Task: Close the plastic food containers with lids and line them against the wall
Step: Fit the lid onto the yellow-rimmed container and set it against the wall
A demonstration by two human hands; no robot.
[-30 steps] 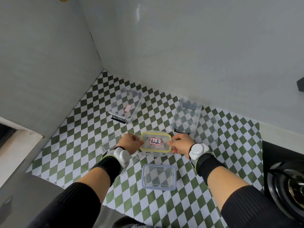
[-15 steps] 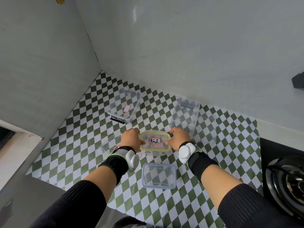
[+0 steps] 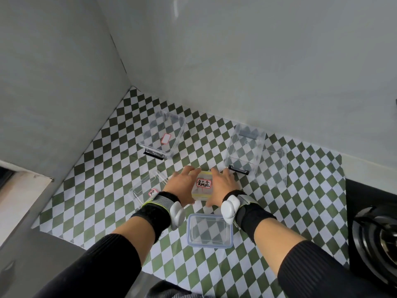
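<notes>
A small clear container with a yellow-rimmed lid point(image 3: 203, 185) and a red-edged label sits mid-mat. My left hand point(image 3: 183, 185) lies flat on its left half and my right hand point(image 3: 222, 186) on its right half, both pressing down on the lid. Just in front of my wrists lies a blue-rimmed lid point(image 3: 209, 231). An open clear container point(image 3: 163, 136) with a black clip stands at the back left, and a taller open clear container point(image 3: 245, 152) at the back right. A clear lid point(image 3: 148, 188) with a small label lies left of my left hand.
The checkered green-and-white mat point(image 3: 103, 168) runs to grey walls at the back and left. Another clear lid point(image 3: 274, 166) rests beside the back-right container. A black stove burner point(image 3: 378, 237) sits at the right edge.
Both hands slid from the ends of the yellow-rimmed lid onto its top, and they now cover most of it. The container stayed in place.
</notes>
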